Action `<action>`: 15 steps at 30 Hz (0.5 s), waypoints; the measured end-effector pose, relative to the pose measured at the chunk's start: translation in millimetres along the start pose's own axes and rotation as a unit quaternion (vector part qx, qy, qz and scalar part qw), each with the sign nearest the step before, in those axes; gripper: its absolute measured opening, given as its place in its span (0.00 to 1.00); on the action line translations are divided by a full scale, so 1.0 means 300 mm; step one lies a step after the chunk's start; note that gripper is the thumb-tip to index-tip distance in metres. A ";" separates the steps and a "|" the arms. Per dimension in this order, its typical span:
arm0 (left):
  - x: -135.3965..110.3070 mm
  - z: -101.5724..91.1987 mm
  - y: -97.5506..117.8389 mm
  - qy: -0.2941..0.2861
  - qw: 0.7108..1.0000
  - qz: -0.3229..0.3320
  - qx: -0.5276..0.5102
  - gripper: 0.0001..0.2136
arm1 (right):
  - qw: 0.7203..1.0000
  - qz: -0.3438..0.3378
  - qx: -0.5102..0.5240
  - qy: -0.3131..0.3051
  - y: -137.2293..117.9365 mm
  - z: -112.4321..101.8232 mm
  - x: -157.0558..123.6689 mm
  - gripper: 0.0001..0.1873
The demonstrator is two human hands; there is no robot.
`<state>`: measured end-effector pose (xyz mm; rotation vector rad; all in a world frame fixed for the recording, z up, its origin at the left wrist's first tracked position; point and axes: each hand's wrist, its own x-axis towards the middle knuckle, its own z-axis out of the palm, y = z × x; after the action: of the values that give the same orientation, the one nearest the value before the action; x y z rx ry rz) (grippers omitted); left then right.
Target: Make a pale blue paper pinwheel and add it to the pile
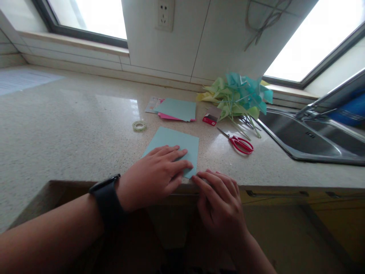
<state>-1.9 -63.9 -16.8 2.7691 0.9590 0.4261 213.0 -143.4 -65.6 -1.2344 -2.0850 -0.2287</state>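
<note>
A light blue square of paper (176,142) lies near the front edge of the speckled countertop (71,129). My left hand (155,175), with a dark watch on its wrist, lies flat on the paper's near part, fingers stretched out and pressing it down. My right hand (218,198) sits at the counter's edge by the paper's near right corner, fingers curled and touching that corner. Whether it pinches the corner is hard to tell.
A stack of blue and pink paper sheets (176,109) lies farther back, a tape roll (139,125) to its left. Red-handled scissors (239,142), a small red box (211,118) and a pile of paper pinwheels (239,97) sit right, beside a steel sink (313,139).
</note>
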 end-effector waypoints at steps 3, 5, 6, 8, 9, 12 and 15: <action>-0.001 -0.002 0.001 -0.003 1.000 0.000 0.002 0.15 | 1.000 -0.002 -0.001 0.000 0.000 0.000 -0.004 0.22; -0.001 -0.002 0.001 -0.002 1.000 0.000 0.004 0.15 | 1.000 -0.005 -0.005 0.000 -0.001 0.002 -0.005 0.22; -0.001 -0.002 0.001 0.000 1.000 0.001 0.004 0.15 | 1.000 -0.006 -0.008 0.000 -0.001 0.003 -0.005 0.22; -0.001 -0.001 0.001 0.001 1.000 0.000 0.004 0.16 | 1.000 -0.004 -0.012 -0.002 -0.003 0.004 -0.003 0.22; -0.001 0.000 0.001 0.002 1.000 0.000 0.004 0.16 | 1.000 -0.003 -0.014 -0.002 -0.004 0.003 -0.001 0.22; -0.001 -0.001 0.002 0.001 1.000 -0.001 0.005 0.16 | 1.000 0.000 -0.015 -0.002 -0.007 0.002 0.004 0.21; 0.000 -0.002 0.003 -0.004 1.000 -0.005 0.005 0.16 | 1.000 0.003 -0.017 -0.006 -0.008 0.002 0.005 0.21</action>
<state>-1.6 -64.7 -16.0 2.7714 0.9751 0.4096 210.3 -143.2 -64.6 -1.2647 -2.0967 -0.2561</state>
